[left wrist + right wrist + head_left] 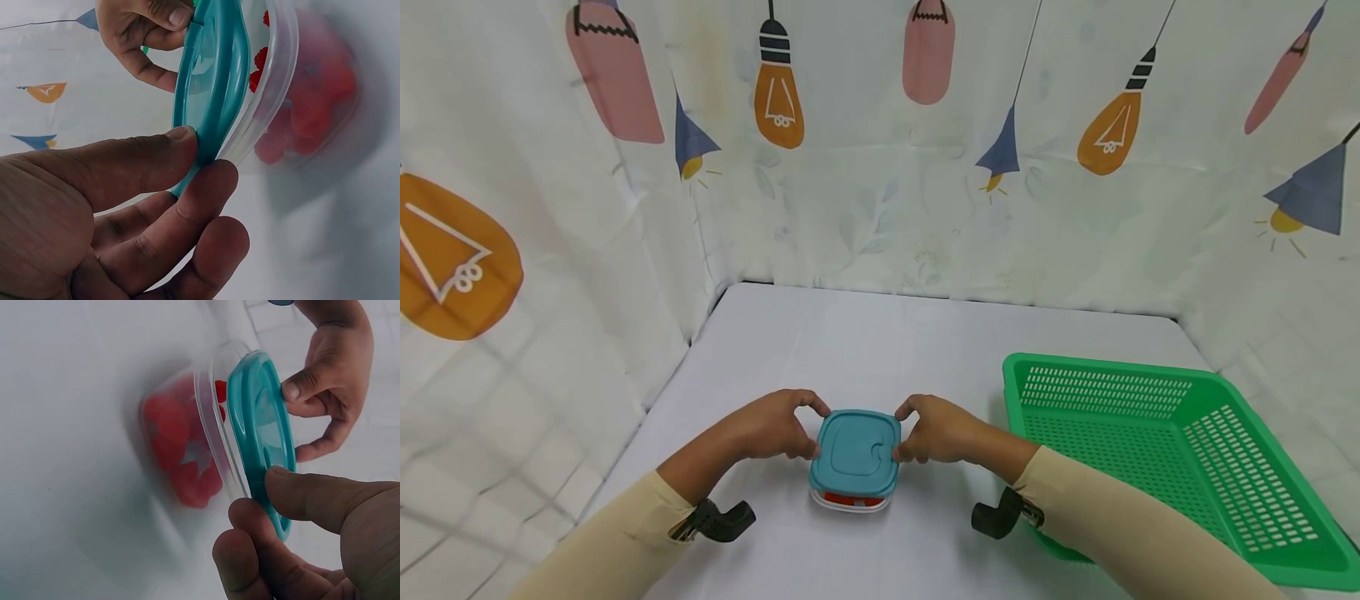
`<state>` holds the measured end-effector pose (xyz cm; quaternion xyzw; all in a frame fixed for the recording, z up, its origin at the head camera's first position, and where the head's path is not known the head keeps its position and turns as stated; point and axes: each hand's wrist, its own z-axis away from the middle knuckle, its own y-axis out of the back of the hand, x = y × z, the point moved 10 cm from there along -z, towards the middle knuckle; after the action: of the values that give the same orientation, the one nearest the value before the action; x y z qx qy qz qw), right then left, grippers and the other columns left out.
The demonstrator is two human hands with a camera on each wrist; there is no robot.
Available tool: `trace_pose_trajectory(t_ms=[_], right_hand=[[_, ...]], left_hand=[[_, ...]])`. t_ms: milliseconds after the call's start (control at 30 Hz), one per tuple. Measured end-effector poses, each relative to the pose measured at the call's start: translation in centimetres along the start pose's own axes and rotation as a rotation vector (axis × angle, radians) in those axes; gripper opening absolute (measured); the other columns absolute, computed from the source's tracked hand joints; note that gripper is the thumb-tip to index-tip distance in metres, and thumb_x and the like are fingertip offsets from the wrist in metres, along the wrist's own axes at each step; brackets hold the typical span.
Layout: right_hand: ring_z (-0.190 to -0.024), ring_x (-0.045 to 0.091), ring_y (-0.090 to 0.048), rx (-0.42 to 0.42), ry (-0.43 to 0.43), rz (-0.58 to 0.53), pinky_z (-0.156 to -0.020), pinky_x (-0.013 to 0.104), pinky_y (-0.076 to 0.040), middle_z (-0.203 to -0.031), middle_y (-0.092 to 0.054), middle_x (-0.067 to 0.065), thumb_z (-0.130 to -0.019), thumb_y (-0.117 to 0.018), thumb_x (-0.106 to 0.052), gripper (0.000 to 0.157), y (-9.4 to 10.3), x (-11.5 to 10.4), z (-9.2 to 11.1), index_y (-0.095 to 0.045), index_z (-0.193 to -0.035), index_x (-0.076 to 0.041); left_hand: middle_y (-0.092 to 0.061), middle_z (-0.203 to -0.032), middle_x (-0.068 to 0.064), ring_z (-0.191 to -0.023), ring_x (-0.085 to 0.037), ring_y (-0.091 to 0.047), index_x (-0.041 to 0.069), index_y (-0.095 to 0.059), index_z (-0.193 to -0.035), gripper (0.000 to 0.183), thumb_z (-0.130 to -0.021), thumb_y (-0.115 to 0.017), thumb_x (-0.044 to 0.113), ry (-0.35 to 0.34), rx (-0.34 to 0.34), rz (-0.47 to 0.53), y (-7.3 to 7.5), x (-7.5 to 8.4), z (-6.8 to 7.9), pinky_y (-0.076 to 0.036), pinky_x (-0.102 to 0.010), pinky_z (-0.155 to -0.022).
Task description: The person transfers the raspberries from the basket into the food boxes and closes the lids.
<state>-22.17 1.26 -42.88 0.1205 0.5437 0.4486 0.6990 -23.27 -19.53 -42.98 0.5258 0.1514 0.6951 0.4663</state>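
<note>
A teal plastic lid (855,454) lies slightly raised and tilted over a clear plastic container (850,505) on the table. Red pieces (315,103), bumpy like raspberries, show through the container's wall in the left wrist view. My left hand (781,425) pinches the lid's left edge between thumb and fingers. On the opposite edge, my right hand (936,429) pinches the lid the same way. In the right wrist view a gap shows between the lid (259,419) and the container's rim (215,425) on the near side.
A large green plastic basket (1105,425) with slotted walls stands on the right of the white-covered table (865,333), partly behind my right sleeve. Patterned cloth (880,200) hangs around the table's back and sides.
</note>
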Motion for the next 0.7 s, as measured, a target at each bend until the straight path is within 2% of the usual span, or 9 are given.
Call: trace_pose_trajectory(t_ms=[700], right_hand=[[-0.071,0.019,-0.066,0.015,-0.006,0.03,-0.067,0.04,-0.056,-0.076,-0.067,0.001,-0.081,-0.089,-0.016,0.055,-0.8,-0.2,0.4,-0.06,-0.127,-0.007]], left_hand=[[-0.069,-0.076,-0.001,-0.076,-0.02,-0.061,0.018,-0.063,-0.128,0.057,-0.079,-0.09,0.02,-0.007,0.024,-0.039,-0.4,0.0,1.1,-0.047,-0.037,-0.063]])
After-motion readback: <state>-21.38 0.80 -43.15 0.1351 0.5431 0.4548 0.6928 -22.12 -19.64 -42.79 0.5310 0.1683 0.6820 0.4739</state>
